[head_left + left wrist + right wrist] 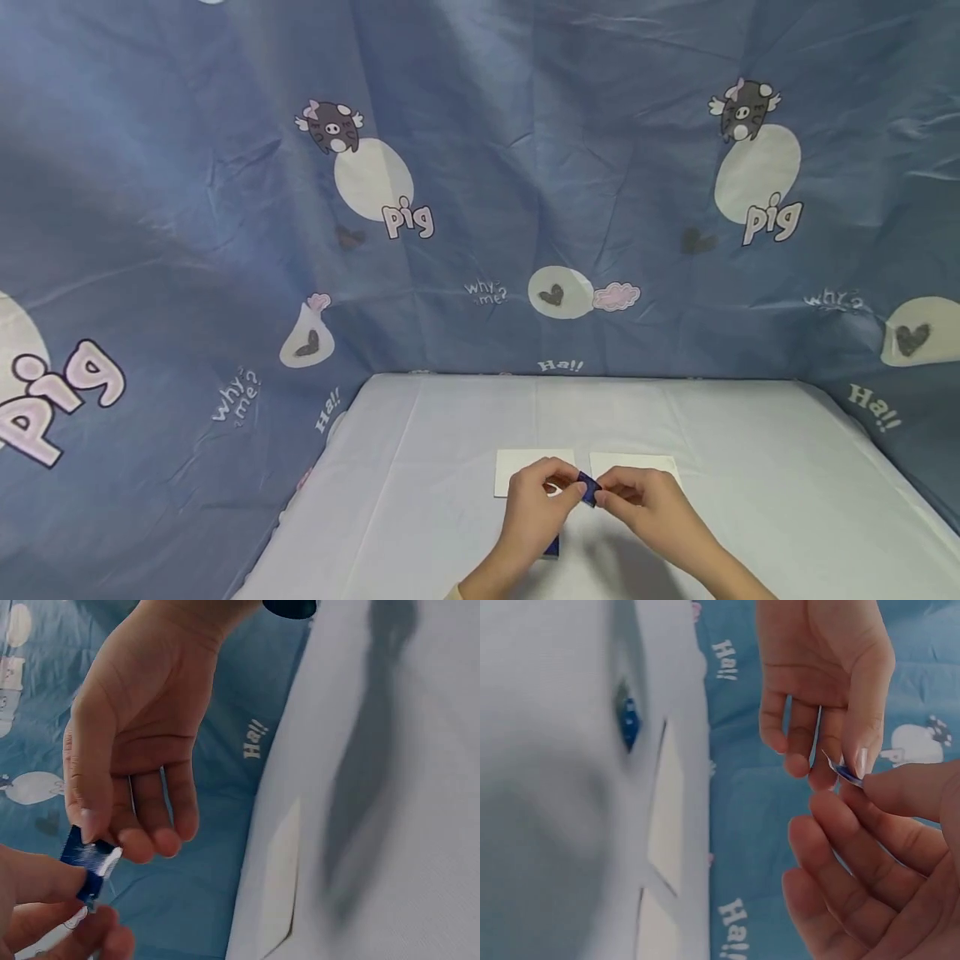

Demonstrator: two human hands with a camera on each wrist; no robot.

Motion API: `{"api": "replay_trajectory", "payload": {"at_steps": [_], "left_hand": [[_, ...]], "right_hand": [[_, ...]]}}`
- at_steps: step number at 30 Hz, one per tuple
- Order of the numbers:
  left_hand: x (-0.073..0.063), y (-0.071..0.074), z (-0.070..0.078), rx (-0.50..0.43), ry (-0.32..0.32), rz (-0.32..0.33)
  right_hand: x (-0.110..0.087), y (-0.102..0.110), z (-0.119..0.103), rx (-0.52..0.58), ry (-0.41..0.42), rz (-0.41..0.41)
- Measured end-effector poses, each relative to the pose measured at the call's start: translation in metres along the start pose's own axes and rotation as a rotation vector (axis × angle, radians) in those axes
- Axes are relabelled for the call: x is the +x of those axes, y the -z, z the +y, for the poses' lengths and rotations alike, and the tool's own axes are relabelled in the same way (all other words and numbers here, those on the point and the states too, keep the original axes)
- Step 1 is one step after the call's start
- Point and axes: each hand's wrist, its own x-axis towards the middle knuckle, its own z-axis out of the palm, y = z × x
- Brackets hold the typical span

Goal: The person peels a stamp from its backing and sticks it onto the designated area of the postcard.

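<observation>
Nearest, a second blue piece (552, 548) lies on the white desk (420, 500), partly hidden behind the wrist of the left hand (534, 506). Above the desk, the fingers of this hand and of the right hand (662, 508) pinch one small blue packet (589, 490) between them — its inside cannot be seen. Beyond, the hands partly cover the left white card (512, 473) and the right white card (637, 460); farthest hangs a blue printed curtain (480, 183).

"pig" (408, 218), "why me?" (486, 291), "Ha!!" (561, 366) on cloth (480, 187)
</observation>
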Motion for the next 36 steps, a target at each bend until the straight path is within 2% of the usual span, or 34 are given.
{"api": "replay_trajectory", "payload": {"at_steps": [5, 9, 16, 19, 22, 28, 36], "left_hand": [[-0.001, -0.001, 0.005, -0.089, 0.006, 0.055], [-0.004, -0.005, 0.006, -0.118, -0.029, 0.099], [-0.011, -0.015, 0.0, -0.072, -0.156, 0.214], [-0.015, -0.018, -0.002, -0.055, -0.218, 0.233], [-0.017, -0.019, -0.003, -0.057, -0.252, 0.23], [-0.018, -0.022, -0.003, -0.073, -0.244, 0.236], [-0.017, -0.022, -0.003, -0.079, -0.223, 0.251]], "right_hand": [[0.002, 0.003, -0.007, 0.096, -0.005, 0.044], [0.0, 0.003, -0.007, 0.18, -0.015, 0.069], [-0.004, -0.004, 0.002, 0.279, -0.024, 0.092], [-0.006, -0.011, 0.006, 0.322, -0.035, 0.088], [-0.007, -0.016, 0.007, 0.341, -0.054, 0.12], [-0.008, -0.019, 0.005, 0.383, -0.115, 0.226], [-0.007, -0.022, 0.006, 0.397, -0.091, 0.252]]}}
